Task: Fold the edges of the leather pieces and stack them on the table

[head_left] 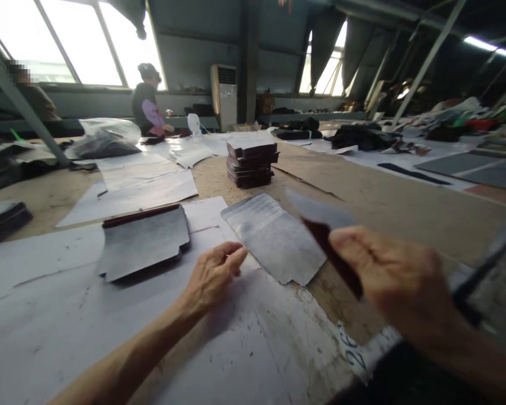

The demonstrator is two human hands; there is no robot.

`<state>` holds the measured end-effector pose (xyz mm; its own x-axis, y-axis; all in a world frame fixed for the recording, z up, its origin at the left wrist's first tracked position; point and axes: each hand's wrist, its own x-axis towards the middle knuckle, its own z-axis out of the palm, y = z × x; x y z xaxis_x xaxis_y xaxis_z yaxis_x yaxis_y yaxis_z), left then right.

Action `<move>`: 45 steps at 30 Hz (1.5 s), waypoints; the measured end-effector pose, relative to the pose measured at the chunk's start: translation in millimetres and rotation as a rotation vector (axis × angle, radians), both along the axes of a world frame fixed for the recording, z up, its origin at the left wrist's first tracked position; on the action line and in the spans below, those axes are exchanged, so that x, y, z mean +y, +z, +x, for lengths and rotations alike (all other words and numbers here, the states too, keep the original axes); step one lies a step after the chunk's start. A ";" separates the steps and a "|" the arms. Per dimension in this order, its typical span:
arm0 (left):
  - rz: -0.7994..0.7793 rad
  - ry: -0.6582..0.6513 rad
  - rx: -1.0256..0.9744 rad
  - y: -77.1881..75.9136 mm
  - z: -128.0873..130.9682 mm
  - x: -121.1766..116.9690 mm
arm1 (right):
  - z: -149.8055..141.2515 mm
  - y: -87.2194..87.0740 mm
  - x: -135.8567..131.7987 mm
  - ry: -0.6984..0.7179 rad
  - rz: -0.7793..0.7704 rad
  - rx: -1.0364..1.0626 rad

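Observation:
My left hand [218, 271] hovers over or rests on white paper, its fingers curled in and nothing showing in them. Just beyond its fingertips lies a flat grey leather-like panel [276, 239] with a notched near edge. My right hand [394, 281] pinches a similar panel [337, 256], dark red on one face and pale on the other; it is smeared by motion. To the left is a pile of grey notched panels [145, 244] with a dark red strip along the far edge. Farther back stands a tall stack of dark red panels [252, 163].
White paper sheets [46, 304] and brown board [388, 197] cover the wide table. Dark pieces [2, 222] lie at far left, a plastic bag [105, 138] behind them. Dark cloth [358, 138] is heaped at the back. Two people [145, 104] are across the table.

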<state>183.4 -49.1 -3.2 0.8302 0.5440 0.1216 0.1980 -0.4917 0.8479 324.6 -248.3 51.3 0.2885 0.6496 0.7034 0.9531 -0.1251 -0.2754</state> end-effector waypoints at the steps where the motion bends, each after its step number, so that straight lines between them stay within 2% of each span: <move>1: -0.108 -0.002 0.027 4.0 -8.6 5.4 | -26.2 -8.4 10.4 0.110 -0.020 0.021; 3: -0.362 0.012 0.098 12.6 -29.1 17.0 | -69.7 -28.4 29.3 0.293 0.014 0.054; 5: -0.490 0.061 0.204 20.3 -51.5 27.4 | -101.4 -48.5 45.8 0.389 0.041 0.030; 7: -0.424 0.128 0.293 25.1 -72.2 34.8 | -125.9 -64.6 60.9 0.426 0.059 -0.034; 10: -0.302 0.194 0.317 26.0 -95.8 38.2 | -158.1 -79.1 81.1 0.426 0.110 -0.063; 12: -0.220 0.211 0.360 23.3 -106.1 36.3 | -174.8 -82.8 91.4 0.455 0.122 -0.017; 14: -0.078 0.227 0.380 18.9 -112.9 33.0 | -180.7 -80.7 98.7 0.580 0.125 0.056; 16: 0.079 0.233 0.329 13.1 -117.3 30.3 | -170.9 -72.3 103.8 0.706 0.117 0.172; 18: 0.188 0.213 0.230 7.0 -119.6 29.0 | -147.1 -60.4 109.1 0.710 0.032 0.256; 19: 0.225 0.195 0.193 4.2 -120.3 28.8 | -132.4 -54.7 112.4 0.666 -0.080 0.225; 22: 0.314 0.152 0.115 -2.3 -121.5 28.7 | -92.0 -45.3 124.5 0.574 -0.279 0.040; 26: 0.443 0.106 0.042 -6.3 -124.0 28.9 | -68.6 -50.2 137.2 0.594 -0.448 -0.045; 29: 0.528 0.062 -0.018 -7.3 -126.5 30.1 | -67.0 -54.0 138.8 0.621 -0.440 -0.048; 33: 0.695 -0.053 -0.109 -7.6 -129.6 32.2 | -68.1 -54.4 134.3 0.708 -0.321 -0.111; 36: 0.759 -0.130 -0.125 -7.9 -131.8 32.3 | -68.6 -55.1 129.7 0.743 -0.275 -0.163; 45: 0.859 -0.200 -0.061 -10.1 -133.9 26.6 | -70.2 -56.7 124.7 0.797 -0.320 -0.275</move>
